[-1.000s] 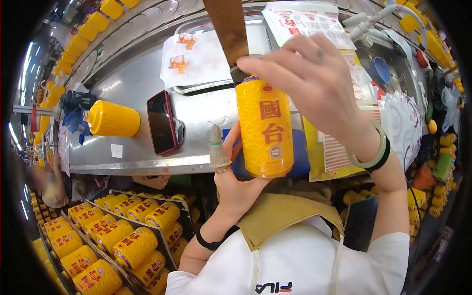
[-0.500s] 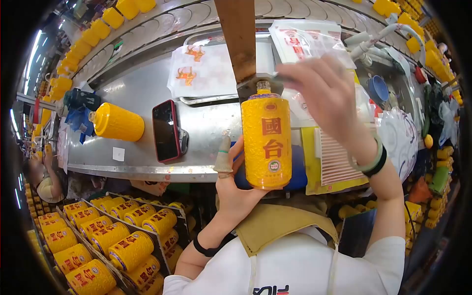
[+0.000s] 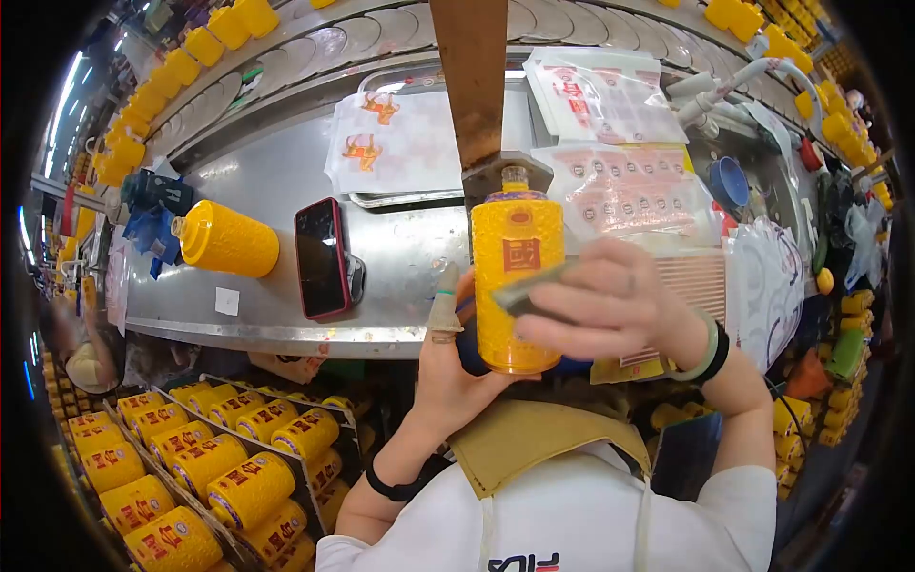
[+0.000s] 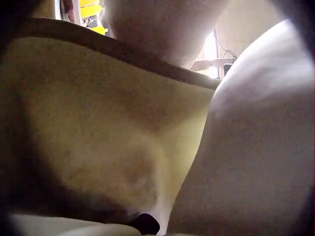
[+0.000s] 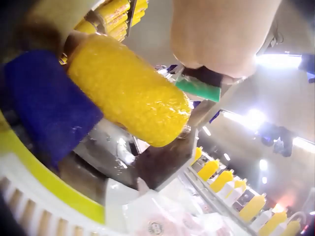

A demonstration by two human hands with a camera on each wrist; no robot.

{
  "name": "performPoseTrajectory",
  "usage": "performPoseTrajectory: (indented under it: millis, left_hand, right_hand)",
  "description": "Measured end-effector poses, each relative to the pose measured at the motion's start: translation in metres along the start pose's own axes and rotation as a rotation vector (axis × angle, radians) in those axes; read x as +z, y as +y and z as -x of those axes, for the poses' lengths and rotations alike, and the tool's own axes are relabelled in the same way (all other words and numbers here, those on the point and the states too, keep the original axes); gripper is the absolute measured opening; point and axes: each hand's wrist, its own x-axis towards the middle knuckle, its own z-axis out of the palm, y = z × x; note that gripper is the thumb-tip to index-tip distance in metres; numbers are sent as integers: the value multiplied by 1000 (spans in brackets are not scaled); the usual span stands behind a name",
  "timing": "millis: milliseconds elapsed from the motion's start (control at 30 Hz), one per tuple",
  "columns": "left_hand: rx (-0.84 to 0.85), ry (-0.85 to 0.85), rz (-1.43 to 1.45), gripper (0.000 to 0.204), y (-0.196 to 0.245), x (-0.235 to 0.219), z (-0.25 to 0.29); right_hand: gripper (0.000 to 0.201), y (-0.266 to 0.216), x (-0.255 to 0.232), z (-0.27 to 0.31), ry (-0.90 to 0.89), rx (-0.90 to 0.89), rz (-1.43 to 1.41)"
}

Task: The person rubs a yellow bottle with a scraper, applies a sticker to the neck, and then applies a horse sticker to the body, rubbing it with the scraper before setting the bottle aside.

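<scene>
A yellow textured bottle [image 3: 491,234] with red characters stands upright in front of the person, its clear neck at the top. The left hand [image 3: 453,377] grips it low down, thumb at the base and fingers behind, partly hidden; one finger wears a pale finger cot [image 3: 442,313]. The right hand [image 3: 610,300] pinches a small flat pad [image 3: 519,291] across the bottle's lower front, covering the lower character. In the right wrist view the pad [image 5: 199,90] shows a green layer and a dark one. The left wrist view shows mostly apron [image 4: 98,123] and sleeve.
A wooden post [image 3: 467,76] rises just behind the bottle. A phone [image 3: 321,257] and another yellow bottle [image 3: 229,238] occupy the metal table [image 3: 400,248] at left. Decal sheets [image 3: 620,186] lie at right, near a blue bowl [image 3: 729,181]. Racked bottles [image 3: 253,486] fill the lower left.
The right hand has come down from beside the bottle's neck to its lower front. A red square now surrounds the upper character. The left hand keeps its grip.
</scene>
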Motion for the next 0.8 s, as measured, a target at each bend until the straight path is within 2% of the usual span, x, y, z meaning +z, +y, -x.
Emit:
performPoseTrajectory:
  millis: [67,100,133,167,200,233,267,300,333,367,400,467,500,533,600,633,667,733,767,800]
  left_hand:
    - [39,-63,63,131,7,-6,-5]
    - [53,-60,-6,126,11,-10,-8]
    - [50,-60,-7,126,14,-13,-14]
    - [148,-59,-128,121,15,-16,-22]
    - [248,-57,-248,117,16,-18,-30]
    - [222,-70,-283,107,17,-19,-36]
    - [226,-67,-282,107,22,-19,-40]
    - [201,-132,-404,103,29,-19,-43]
    - [173,-201,-525,100,36,-19,-46]
    - [174,-206,-525,100,43,-17,-49]
    - [162,-213,-566,97,49,-14,-51]
    - [152,-232,-608,94,49,-13,-50]
    - [150,-167,-509,93,41,-13,-47]
    - [147,-104,-410,91,33,-14,-44]
    - [151,-69,-325,85,23,-14,-36]
    - [62,1,-129,83,23,-10,-29]
    - [-27,73,66,82,20,-7,-24]
    - [-19,37,3,81,14,-10,-20]
    - [-23,32,39,81,16,-11,-22]
    - [-26,27,75,82,20,-11,-24]
  right_hand:
    - [30,-5,-23,2,-112,146,-84]
    - [30,-6,-22,4,-113,145,-86]
    - [28,-7,-21,5,51,394,-55]
    - [26,-8,-21,7,216,641,-19]
    - [22,-14,-26,6,261,835,-23]
    - [22,-16,-23,11,341,892,-33]
    - [22,-16,-20,16,422,946,-43]
    - [22,-20,-20,16,422,943,-40]
    - [22,-26,-20,17,410,1073,-103]
    - [22,-30,-19,16,396,1205,-168]
    - [22,-31,-18,14,398,1213,-166]
    - [24,-25,-17,7,279,1115,-177]
    - [28,-22,-17,6,216,1029,-106]
    - [28,-25,-19,4,220,1041,-103]
    - [33,-27,-21,-1,137,1024,-362]
    - [36,-33,-18,-4,120,1083,-518]
    - [36,-32,-13,-1,125,1088,-516]
    - [36,-22,-1,8,159,852,-228]
    - [36,-16,-1,6,217,865,-89]
    - [36,-14,-2,10,222,868,-86]
